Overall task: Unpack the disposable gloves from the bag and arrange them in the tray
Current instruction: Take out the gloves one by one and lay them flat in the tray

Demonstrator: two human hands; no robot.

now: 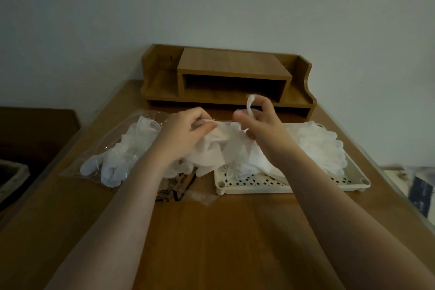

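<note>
Wooden bench (211,231) against a plain grey wall; lighting dim. Held glove (226,146): thin, white, translucent film, crumpled, raised just above the tray's left edge. Left hand (186,132) pinches one side of it; right hand (261,120) pinches the other, with a loose strip of glove looping up past its fingers. Both grips closed on the same glove. Judged very light, limp and clingy, prone to stick and bunch; best taken at the cuff and spread flat before laying. Tray (254,187): cream plastic, rectangular, lattice-perforated base, rounded corner posts; a pile of gloves (322,146) already lies in it, scalloped fingertips outward. Bag (131,148): clear, crinkled plastic, left of the tray, with more gloves inside. Printed wrapper under it, text unreadable. Wooden shelf unit (228,77) stands at the bench's far end.
</note>
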